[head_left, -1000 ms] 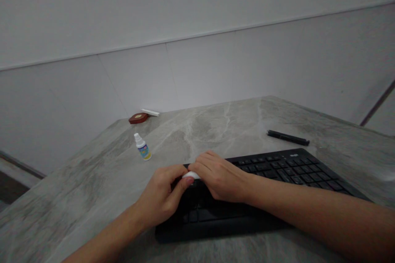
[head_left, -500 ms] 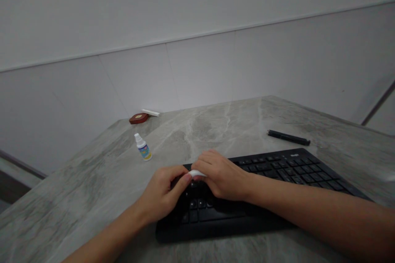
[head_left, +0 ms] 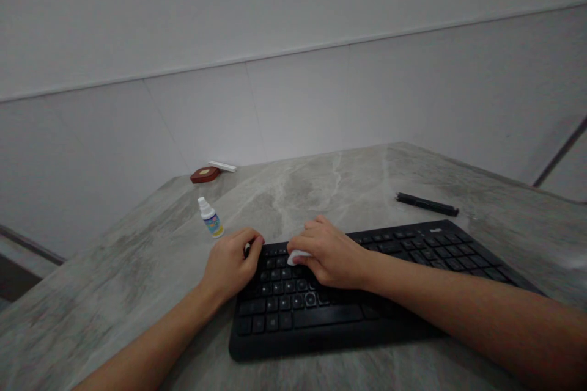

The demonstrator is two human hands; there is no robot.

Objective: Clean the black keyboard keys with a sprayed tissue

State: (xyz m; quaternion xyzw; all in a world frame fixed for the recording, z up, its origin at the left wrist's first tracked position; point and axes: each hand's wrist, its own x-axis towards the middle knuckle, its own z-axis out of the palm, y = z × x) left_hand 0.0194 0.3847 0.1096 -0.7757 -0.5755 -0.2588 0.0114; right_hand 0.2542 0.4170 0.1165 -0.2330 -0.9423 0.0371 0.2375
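A black keyboard lies on the marbled table, its left keys in plain sight. My left hand is closed at its upper left edge, thumb and curled fingers gripping the rim; some fingertips are hidden. Over the upper keys, my right hand is closed on a crumpled white wipe, which pokes out between thumb and fingers. Whether it is tissue or cloth I cannot tell. Just beyond my left hand stands a small white bottle with a blue and yellow label.
Behind the keyboard, on the right, lies a black pen-like object. A reddish-brown case and a flat white strip rest at the table's far left edge, near the pale wall.
My left hand has let go of the white wipe and moved left to the keyboard's edge. The right hand keeps the wipe, and more of the left keys shows.
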